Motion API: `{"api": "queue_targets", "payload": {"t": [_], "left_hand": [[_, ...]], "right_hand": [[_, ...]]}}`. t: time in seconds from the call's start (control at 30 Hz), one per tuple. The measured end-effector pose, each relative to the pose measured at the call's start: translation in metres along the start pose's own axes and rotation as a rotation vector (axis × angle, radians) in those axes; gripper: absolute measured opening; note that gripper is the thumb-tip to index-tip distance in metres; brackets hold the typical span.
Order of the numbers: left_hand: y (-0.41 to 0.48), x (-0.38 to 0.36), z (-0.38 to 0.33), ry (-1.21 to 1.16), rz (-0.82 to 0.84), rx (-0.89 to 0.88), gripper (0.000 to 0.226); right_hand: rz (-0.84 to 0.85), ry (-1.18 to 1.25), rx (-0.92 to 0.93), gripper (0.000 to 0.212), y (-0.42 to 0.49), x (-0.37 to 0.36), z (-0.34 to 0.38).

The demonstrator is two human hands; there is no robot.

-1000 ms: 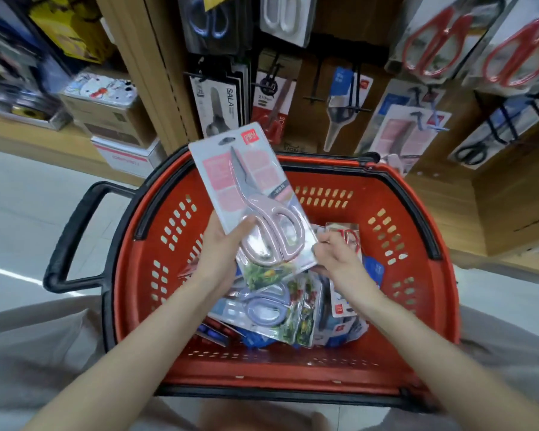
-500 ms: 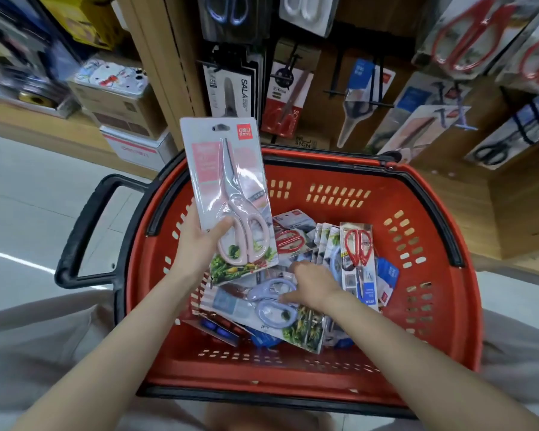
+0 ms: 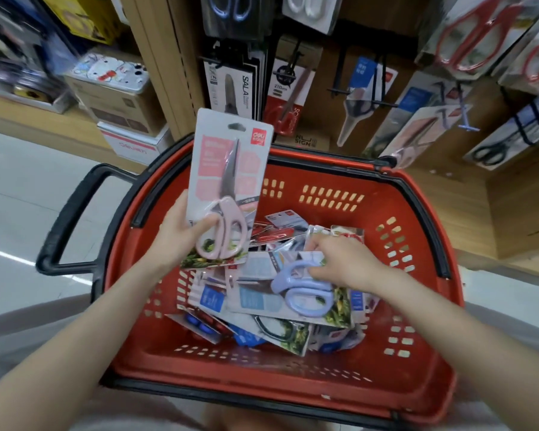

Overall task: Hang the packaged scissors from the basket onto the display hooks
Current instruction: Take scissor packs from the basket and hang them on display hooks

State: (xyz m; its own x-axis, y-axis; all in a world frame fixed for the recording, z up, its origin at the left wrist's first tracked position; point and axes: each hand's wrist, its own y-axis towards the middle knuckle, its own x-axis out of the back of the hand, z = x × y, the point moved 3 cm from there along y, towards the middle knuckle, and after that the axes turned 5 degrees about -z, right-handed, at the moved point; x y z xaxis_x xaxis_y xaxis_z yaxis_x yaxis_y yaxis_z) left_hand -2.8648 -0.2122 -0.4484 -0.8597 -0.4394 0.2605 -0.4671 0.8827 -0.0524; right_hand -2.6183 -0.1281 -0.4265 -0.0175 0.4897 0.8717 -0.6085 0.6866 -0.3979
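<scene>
Left hand (image 3: 181,241): gripping the carded pink-handled scissors pack (image 3: 227,188), holding it upright above the red plastic basket (image 3: 417,362).
Right hand (image 3: 343,262): fingers curling onto the carded lavender-handled scissors pack (image 3: 293,290) lying inside the basket.

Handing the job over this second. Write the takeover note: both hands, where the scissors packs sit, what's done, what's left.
Left hand: grips the pink scissors pack, upright above the red basket.
Right hand: in the basket, pinching the lavender scissors pack on top of the pile.
Done: pink pack out, not yet hung.
Left: hang it on the display hooks, then the lavender pack and the pile.
</scene>
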Motion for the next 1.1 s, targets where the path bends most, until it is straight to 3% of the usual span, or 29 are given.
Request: {"api": "queue_targets", "payload": {"t": [0.17, 0.33, 0.43, 0.63, 0.8, 1.0, 1.1], "left_hand": [[0.001, 0.02, 0.001, -0.004, -0.045, 0.042, 0.045], [0.002, 0.009, -0.012, -0.035, -0.069, 0.044, 0.041], [0.001, -0.015, -0.025, -0.061, -0.042, 0.023, 0.041], [0.001, -0.064, -0.054, -0.143, -0.038, 0.016, 0.039], [-0.003, -0.113, -0.082, -0.332, 0.04, 0.075, 0.031], [-0.009, -0.139, -0.102, -0.291, 0.074, 0.053, 0.033], [-0.013, -0.155, -0.111, -0.216, 0.128, 0.021, 0.037]], "right_hand": [[-0.063, 0.008, -0.13, 0.036, -0.028, 0.049, -0.031], [-0.334, 0.154, -0.287, 0.035, -0.052, 0.086, -0.064], [-0.403, 0.474, -0.303, 0.021, -0.07, 0.097, -0.074], [-0.596, 0.997, -0.316, 0.019, -0.095, 0.1, -0.084], [-0.573, 1.178, -0.304, 0.025, -0.086, 0.061, -0.075], [-0.271, 1.096, -0.274, 0.033, -0.096, 0.014, -0.066], [-0.416, 1.168, -0.288, 0.03, -0.09, 0.028, -0.078]]}}
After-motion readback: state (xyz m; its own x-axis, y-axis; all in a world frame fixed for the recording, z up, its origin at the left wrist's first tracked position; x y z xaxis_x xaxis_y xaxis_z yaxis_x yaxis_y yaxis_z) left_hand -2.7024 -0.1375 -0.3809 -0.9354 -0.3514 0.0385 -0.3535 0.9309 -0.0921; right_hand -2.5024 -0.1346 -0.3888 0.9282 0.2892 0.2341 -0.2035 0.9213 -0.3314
